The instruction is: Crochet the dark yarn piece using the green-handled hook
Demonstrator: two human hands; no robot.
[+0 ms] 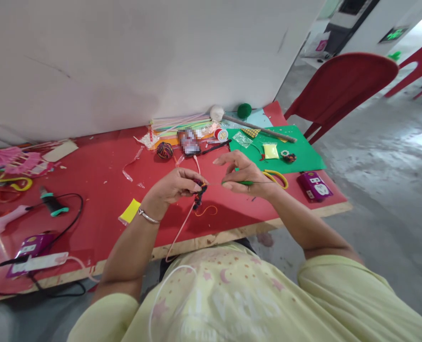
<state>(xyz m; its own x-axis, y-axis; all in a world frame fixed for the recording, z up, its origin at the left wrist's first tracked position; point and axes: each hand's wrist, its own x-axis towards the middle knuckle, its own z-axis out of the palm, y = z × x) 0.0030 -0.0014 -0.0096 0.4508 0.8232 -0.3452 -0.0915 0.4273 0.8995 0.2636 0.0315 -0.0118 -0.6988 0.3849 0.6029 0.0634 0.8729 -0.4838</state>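
Observation:
Over the red table, my left hand pinches a small dark multicoloured yarn piece. An orange yarn end curls below it. My right hand is closed on a thin hook with a green handle, its tip pointing left at the yarn piece, while some of its fingers are raised. Whether the tip touches the yarn is too small to tell. A ball of multicoloured yarn lies behind my left hand, beside a phone with a cable plugged in.
Yellow-handled scissors and a purple box lie at the right. A green sheet holds small packets and a rod. On the left are a glue gun, cutters and a power strip. A red chair stands behind right.

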